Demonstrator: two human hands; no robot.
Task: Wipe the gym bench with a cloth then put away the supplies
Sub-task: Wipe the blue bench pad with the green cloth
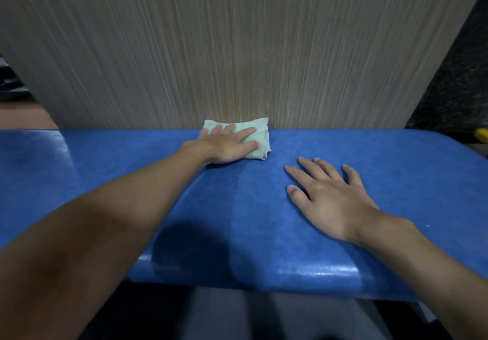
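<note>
The blue table (396, 260) runs from side to side, and its near edge shines a bit. The right grip (330, 202) lies flat on the table with its fingers straight and spread apart. It holds nothing. Farther back, the left grip (227, 147) presses down on a folded pale green cloth (260, 132). Its fingers lie straight on top of the cloth, not curled round it. The cloth sits at the back edge of the table, close to a wood wall (237, 49) with thin lines. A small yellow thing (481, 136) peeks in at the far right.
</note>
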